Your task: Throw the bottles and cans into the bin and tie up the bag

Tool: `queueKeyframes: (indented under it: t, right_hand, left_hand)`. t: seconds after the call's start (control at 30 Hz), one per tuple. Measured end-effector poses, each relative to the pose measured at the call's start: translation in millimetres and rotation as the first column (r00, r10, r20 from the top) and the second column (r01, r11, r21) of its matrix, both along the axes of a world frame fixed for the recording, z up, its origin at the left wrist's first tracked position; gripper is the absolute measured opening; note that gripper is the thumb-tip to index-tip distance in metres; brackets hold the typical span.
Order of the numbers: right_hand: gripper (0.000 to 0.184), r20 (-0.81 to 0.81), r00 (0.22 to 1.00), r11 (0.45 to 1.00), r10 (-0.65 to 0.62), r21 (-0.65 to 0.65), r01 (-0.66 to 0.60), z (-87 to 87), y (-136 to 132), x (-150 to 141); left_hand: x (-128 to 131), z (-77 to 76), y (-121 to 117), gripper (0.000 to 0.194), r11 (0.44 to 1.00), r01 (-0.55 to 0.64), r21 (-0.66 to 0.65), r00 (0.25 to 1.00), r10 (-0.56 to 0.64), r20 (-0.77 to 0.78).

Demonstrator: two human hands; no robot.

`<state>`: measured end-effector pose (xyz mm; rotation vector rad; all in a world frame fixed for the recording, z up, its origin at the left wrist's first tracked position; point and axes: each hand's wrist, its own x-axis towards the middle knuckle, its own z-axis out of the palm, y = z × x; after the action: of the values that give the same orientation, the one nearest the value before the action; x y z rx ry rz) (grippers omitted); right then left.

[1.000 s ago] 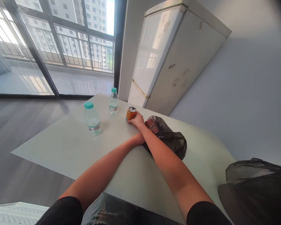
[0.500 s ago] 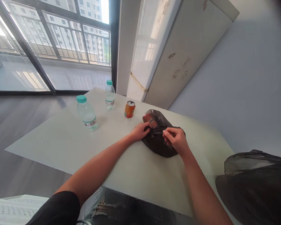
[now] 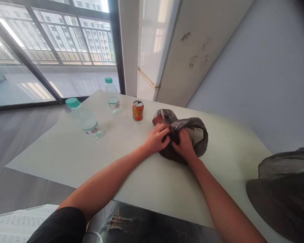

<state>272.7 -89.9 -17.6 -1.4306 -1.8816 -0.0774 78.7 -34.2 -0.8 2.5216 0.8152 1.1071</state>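
Observation:
A crumpled black plastic bag (image 3: 192,130) lies on the white table (image 3: 66,148), with something reddish showing through at its left end. My left hand (image 3: 157,137) grips the bag's near left side, fingers curled into the plastic. My right hand (image 3: 184,145) pinches the bag just beside it, fingers closed on the film. An orange drink can (image 3: 137,110) stands upright a little beyond my left hand, untouched.
Two water bottles with teal caps stand on the table, one near the left (image 3: 84,118) and one farther back (image 3: 111,95). A larger black bag (image 3: 283,192) sits at the right edge. A white fridge (image 3: 167,50) stands behind the table, with a glazed balcony door to the left.
My right hand let go of the orange can and came back to the black bag. Both hands have now closed on the bag, which is bunched up higher.

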Motion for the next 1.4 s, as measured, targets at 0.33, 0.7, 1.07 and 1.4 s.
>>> queueKeyframes:
  t: [0.33,0.7,1.07,1.4]
  right_hand:
    - [0.049,-0.165,0.986,0.994,0.03,-0.102,-0.047,-2.6,6.1,2.9]
    - [0.069,-0.316,0.948,0.987,-0.045,-0.158,-0.006,-0.6,4.5,-0.2]
    - [0.071,-0.379,0.919,0.994,-0.108,-0.02,0.108,10.9,-1.6,-5.1]
    - [0.067,-0.326,0.94,0.979,-0.102,0.133,0.152,28.6,-14.3,-8.3]
  left_hand:
    - [-1.0,-3.7,18.3,0.062,0.979,-0.166,-0.116,0.973,0.144,-0.181]
    - [-1.5,-1.0,18.4,0.047,0.977,-0.175,-0.125,0.983,0.167,-0.072]
    - [0.0,-8.2,25.6,0.05,0.941,-0.248,-0.231,0.967,0.228,-0.111]
    - [-0.1,-8.9,28.0,0.032,0.931,-0.31,-0.194,0.933,0.259,-0.252]
